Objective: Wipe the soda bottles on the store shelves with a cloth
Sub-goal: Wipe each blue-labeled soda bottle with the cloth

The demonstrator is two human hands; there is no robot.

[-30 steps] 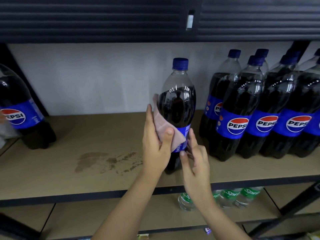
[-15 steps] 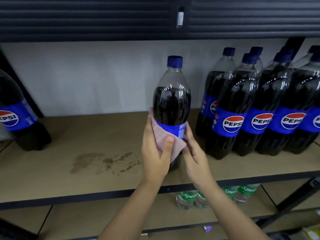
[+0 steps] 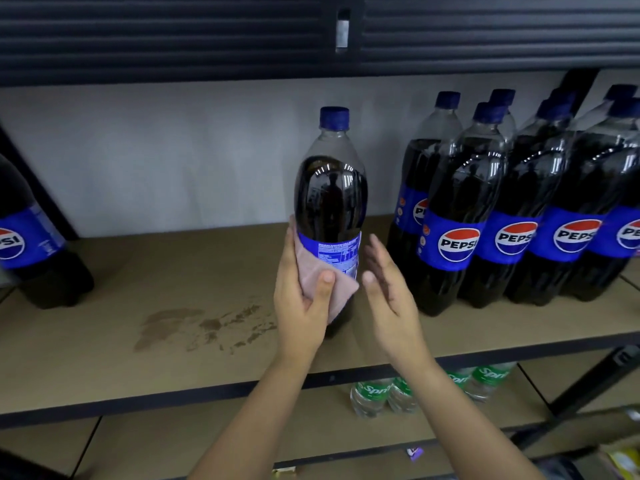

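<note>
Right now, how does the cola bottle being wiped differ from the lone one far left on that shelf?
The wiped dark cola bottle with a blue cap shows its label's fine print; the far-left dark cola bottle shows its logo. The left hand presses a pink cloth on the first; nothing touches the second. Both have blue labels.

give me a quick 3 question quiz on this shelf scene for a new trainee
1. True or false: the right hand grips the bottle.
2. Which hand presses the pink cloth against the bottle? A) left B) right C) neither
3. Fill in: the small bottles on the shelf below have ____ labels.

Key
1. False: its fingers are straight, beside the bottle, holding nothing.
2. A: the left hand wraps the cloth round the bottle's lower part, thumb on top.
3. Green.
</note>
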